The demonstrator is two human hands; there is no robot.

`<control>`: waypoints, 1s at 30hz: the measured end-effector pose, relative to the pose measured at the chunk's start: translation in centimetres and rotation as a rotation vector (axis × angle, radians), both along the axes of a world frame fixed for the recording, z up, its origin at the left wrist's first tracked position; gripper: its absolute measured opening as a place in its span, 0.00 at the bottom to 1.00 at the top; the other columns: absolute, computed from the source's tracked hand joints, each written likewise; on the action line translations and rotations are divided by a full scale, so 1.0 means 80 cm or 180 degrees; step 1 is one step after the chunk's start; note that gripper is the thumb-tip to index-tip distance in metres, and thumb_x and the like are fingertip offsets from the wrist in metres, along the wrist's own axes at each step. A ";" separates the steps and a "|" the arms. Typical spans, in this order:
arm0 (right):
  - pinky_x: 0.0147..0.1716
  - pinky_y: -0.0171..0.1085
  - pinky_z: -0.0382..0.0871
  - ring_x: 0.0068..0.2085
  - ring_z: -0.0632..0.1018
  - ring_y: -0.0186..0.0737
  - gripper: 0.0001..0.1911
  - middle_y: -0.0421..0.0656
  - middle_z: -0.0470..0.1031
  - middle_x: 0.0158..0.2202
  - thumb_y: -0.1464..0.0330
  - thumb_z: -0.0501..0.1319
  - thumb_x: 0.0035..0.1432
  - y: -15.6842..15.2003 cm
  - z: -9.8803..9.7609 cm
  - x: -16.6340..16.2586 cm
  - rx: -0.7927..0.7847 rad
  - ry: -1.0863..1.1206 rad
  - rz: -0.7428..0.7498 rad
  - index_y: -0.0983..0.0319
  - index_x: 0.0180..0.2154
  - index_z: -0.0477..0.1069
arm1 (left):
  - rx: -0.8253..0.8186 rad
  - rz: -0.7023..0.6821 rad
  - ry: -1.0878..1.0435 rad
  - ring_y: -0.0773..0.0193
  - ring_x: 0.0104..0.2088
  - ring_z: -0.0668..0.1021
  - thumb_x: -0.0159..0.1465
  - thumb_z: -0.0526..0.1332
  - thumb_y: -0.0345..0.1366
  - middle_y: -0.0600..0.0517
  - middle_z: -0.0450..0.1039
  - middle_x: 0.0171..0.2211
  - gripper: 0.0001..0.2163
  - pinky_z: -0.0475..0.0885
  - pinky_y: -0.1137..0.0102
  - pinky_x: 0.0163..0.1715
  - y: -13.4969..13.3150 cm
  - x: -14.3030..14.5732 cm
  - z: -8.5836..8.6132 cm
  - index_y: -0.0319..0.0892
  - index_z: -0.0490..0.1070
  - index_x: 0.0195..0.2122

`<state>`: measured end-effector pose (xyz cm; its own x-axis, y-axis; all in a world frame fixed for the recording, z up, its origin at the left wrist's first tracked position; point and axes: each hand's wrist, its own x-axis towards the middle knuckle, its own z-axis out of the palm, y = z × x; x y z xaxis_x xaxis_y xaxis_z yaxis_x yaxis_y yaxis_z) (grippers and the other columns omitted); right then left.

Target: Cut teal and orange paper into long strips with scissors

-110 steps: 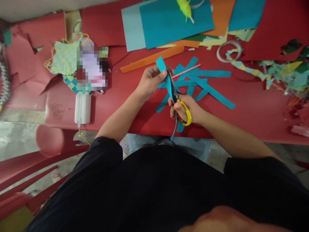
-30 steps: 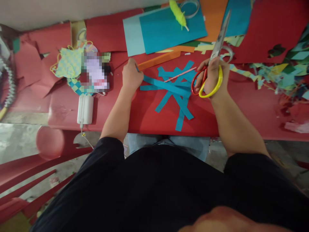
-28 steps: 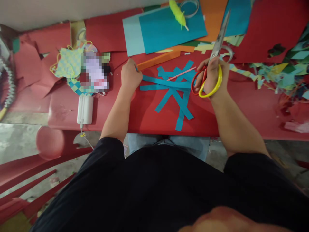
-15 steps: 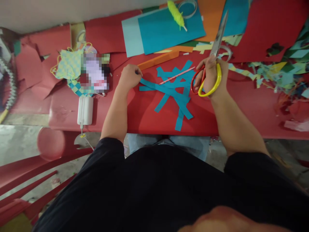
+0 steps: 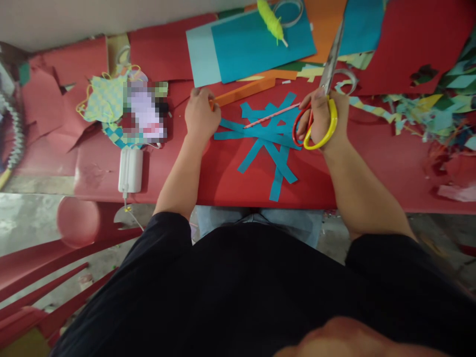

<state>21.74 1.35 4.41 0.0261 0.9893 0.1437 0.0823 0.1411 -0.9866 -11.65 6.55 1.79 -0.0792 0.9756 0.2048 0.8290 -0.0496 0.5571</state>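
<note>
My right hand (image 5: 323, 119) grips scissors (image 5: 327, 84) with one red and one yellow handle loop, blades closed and pointing away toward the paper sheets. My left hand (image 5: 201, 116) is closed, its fingers on the near end of an orange paper strip (image 5: 245, 91). Between the two hands several blue paper strips (image 5: 269, 144) lie crossed on the red table (image 5: 230, 178), with a thin pink stick (image 5: 273, 115) lying across them.
Blue, light blue and orange sheets (image 5: 256, 42) lie at the back with a yellow-green fuzzy item (image 5: 271, 20) and a tape ring (image 5: 347, 79). Woven paper pieces (image 5: 107, 99) and a white box (image 5: 130, 168) sit at left. Paper scraps (image 5: 431, 114) litter the right.
Earlier I was cutting a blue strip near the table edge. Now the strip lies in the pile, the scissors are raised at the right, and my left hand has moved to the orange strip.
</note>
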 end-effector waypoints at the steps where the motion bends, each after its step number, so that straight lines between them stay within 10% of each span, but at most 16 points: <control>1: 0.15 0.42 0.54 0.14 0.66 0.35 0.38 0.37 0.69 0.15 0.27 0.58 0.63 0.000 -0.001 0.000 0.0006 -0.0007 0.0010 0.55 0.34 0.74 | 0.0106 0.0111 0.0186 0.54 0.58 0.68 0.68 0.67 0.30 0.47 0.74 0.47 0.13 0.64 0.48 0.64 0.002 -0.002 0.000 0.52 0.72 0.51; 6: 0.18 0.43 0.55 0.17 0.66 0.36 0.39 0.39 0.69 0.16 0.25 0.58 0.62 -0.002 -0.003 0.001 0.0004 -0.0087 0.0018 0.55 0.34 0.75 | -0.0194 0.0007 0.0450 0.57 0.59 0.64 0.70 0.68 0.37 0.49 0.67 0.39 0.09 0.50 0.46 0.71 0.016 -0.021 -0.012 0.50 0.69 0.48; 12: 0.18 0.41 0.58 0.17 0.65 0.34 0.33 0.39 0.71 0.17 0.33 0.63 0.66 -0.007 0.003 -0.001 -0.0025 -0.0104 0.0076 0.57 0.34 0.74 | 0.0091 0.0005 0.0077 0.56 0.48 0.72 0.67 0.68 0.57 0.51 0.70 0.31 0.17 0.65 0.58 0.56 0.021 -0.027 -0.012 0.53 0.66 0.37; 22: 0.31 0.45 0.81 0.29 0.84 0.43 0.34 0.38 0.82 0.30 0.40 0.79 0.52 -0.007 -0.019 -0.023 -0.0171 0.0384 0.0009 0.54 0.43 0.68 | 0.0426 -0.0875 -0.0179 0.52 0.55 0.77 0.75 0.60 0.40 0.44 0.74 0.53 0.05 0.71 0.56 0.52 -0.043 0.052 0.034 0.48 0.69 0.41; 30: 0.28 0.46 0.78 0.34 0.84 0.44 0.26 0.35 0.80 0.35 0.46 0.76 0.58 -0.009 -0.029 -0.027 0.0028 0.0947 -0.0321 0.49 0.46 0.67 | 0.0176 -0.1434 -0.0688 0.43 0.63 0.79 0.74 0.63 0.40 0.42 0.79 0.54 0.05 0.77 0.50 0.59 -0.100 0.116 0.036 0.49 0.77 0.42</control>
<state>19.56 0.60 2.09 0.1663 0.9783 0.1234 -0.1957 0.1554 -0.9683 -2.37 -1.42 4.68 0.3011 0.9108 0.2825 0.5844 -0.4103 0.7001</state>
